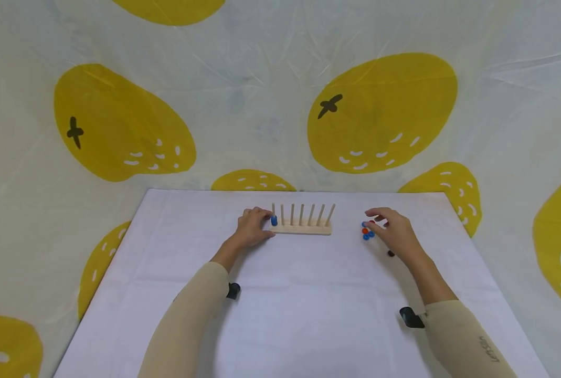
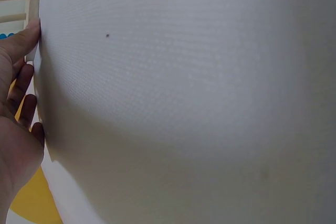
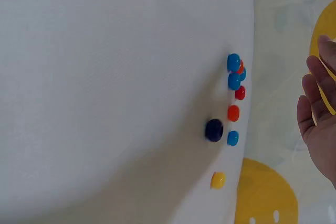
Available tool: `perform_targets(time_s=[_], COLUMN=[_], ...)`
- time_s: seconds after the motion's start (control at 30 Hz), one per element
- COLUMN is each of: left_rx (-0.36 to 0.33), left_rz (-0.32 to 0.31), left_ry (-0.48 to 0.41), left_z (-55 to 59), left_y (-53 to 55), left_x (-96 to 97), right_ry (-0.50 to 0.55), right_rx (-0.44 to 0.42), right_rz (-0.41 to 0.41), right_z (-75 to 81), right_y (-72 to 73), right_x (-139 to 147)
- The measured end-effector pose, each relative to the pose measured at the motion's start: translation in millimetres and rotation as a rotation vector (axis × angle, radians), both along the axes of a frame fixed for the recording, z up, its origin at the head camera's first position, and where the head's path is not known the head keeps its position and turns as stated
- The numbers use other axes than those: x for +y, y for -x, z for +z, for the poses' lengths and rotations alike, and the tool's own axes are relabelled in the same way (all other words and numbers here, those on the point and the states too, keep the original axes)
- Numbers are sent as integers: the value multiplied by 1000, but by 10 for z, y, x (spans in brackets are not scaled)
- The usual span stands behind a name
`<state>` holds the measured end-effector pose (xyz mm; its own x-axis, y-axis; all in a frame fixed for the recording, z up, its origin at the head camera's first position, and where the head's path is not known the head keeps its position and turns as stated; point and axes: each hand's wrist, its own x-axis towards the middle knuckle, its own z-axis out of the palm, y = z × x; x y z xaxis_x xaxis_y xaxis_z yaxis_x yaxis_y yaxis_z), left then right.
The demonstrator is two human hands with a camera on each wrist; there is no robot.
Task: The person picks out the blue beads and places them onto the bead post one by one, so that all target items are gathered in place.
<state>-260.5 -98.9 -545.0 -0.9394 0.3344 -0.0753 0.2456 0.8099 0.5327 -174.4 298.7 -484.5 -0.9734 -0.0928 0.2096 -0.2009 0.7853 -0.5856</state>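
Observation:
A wooden peg stand [image 1: 301, 229] with a row of upright pegs sits near the table's far edge. Blue beads [image 1: 274, 220] are stacked low on its leftmost peg. My left hand [image 1: 249, 228] grips the stand's left end, thumb at the front edge of the base and fingers round the far side. To the right, my right hand [image 1: 393, 231] hovers above a loose group of beads, fingers loosely bent with a gap between thumb and forefinger. The group has blue beads [image 3: 234, 81], red-orange beads [image 3: 233, 113], a dark bead [image 3: 214, 130] and a yellow bead [image 3: 218, 180].
The beads and stand lie on a white-covered table [image 1: 308, 325]. Behind it hangs a pale cloth [image 1: 261, 115] printed with large yellow fruit. A black device [image 1: 411, 317] shows at the right wrist, another black device [image 1: 233, 290] at the left.

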Motion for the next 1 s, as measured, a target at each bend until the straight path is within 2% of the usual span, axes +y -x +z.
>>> perform_targets(time_s=[0.23, 0.43, 0.67, 1.0], left_rx=[-13, -28, -23, -23], left_rz=[5, 6, 9, 10], left_ry=[-7, -14, -18, -25], left_z=[24, 81, 75, 80], left_y=[-13, -42, -42, -40], left_x=[-8, 0, 13, 6], right_ry=[-46, -104, -162, -164], right_rx=[-176, -295, -327, -268], right_rz=[-40, -27, -5, -2], right_z=[-148, -261, -343, -400], right_y=[-31, 3, 79, 90], right_x=[184, 248, 264, 246])
